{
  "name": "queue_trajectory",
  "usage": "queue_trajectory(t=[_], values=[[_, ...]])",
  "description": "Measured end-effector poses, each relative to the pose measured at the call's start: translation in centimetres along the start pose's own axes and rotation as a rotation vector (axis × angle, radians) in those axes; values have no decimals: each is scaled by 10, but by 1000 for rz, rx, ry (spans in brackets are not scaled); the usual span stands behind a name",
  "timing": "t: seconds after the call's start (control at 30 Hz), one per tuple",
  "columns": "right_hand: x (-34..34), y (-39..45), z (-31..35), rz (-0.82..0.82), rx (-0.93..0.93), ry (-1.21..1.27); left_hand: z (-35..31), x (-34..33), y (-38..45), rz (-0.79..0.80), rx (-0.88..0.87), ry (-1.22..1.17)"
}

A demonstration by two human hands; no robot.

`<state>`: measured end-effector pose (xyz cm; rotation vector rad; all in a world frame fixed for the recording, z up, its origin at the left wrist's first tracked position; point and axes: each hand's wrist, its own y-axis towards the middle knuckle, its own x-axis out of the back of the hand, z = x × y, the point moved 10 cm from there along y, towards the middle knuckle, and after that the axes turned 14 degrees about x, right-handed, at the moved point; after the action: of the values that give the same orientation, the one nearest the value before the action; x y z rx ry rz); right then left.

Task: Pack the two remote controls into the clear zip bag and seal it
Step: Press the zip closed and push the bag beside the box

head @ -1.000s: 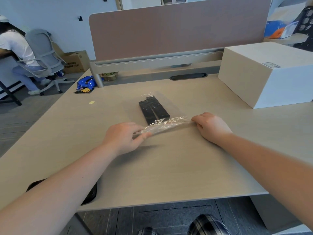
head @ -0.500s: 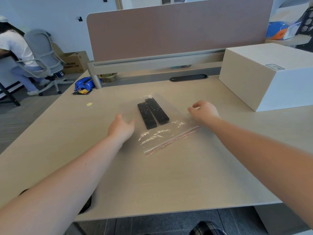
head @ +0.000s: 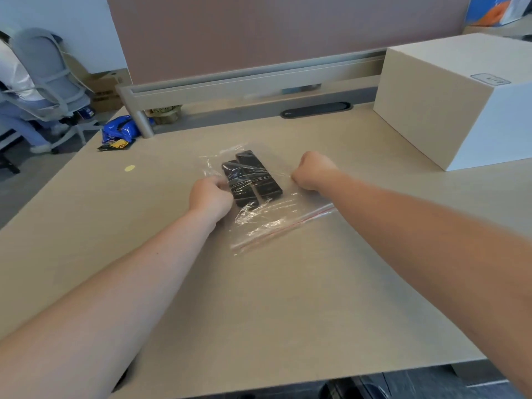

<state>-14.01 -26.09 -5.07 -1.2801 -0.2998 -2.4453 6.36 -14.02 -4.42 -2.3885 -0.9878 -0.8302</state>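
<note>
Two black remote controls point(head: 252, 180) lie side by side inside the clear zip bag point(head: 270, 217) on the desk. The bag's red zip strip point(head: 290, 226) runs along its near edge, toward me. My left hand point(head: 210, 197) is closed on the bag's left side, right beside the remotes. My right hand point(head: 312, 171) is closed on the bag's right side. The plastic is pulled taut and wrinkled across the remotes between the two hands.
A large white box point(head: 460, 99) stands at the right rear of the desk point(head: 259, 298). A brown divider panel point(head: 273, 33) closes the back. A yellow dot point(head: 129, 168) lies on the desk at left. A seated person in a grey chair point(head: 46, 79) is far left.
Both hands left the zip edge, moved farther up the bag and closed on its two sides by the remotes. The zip edge now lies flat on the desk.
</note>
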Motion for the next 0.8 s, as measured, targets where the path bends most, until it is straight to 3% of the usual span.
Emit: queue_trajectory(t=[0.3,0.53,0.8], values=[[63,-10,-72,-313,-66,-91,-71,-71,-1,11,-182,36],[113,0,-131,-380,-163,-179,-139,-142,-3,88,-295,68],[143,27,-148,-436,-155,-346,-184,-182,8,83,-374,90]])
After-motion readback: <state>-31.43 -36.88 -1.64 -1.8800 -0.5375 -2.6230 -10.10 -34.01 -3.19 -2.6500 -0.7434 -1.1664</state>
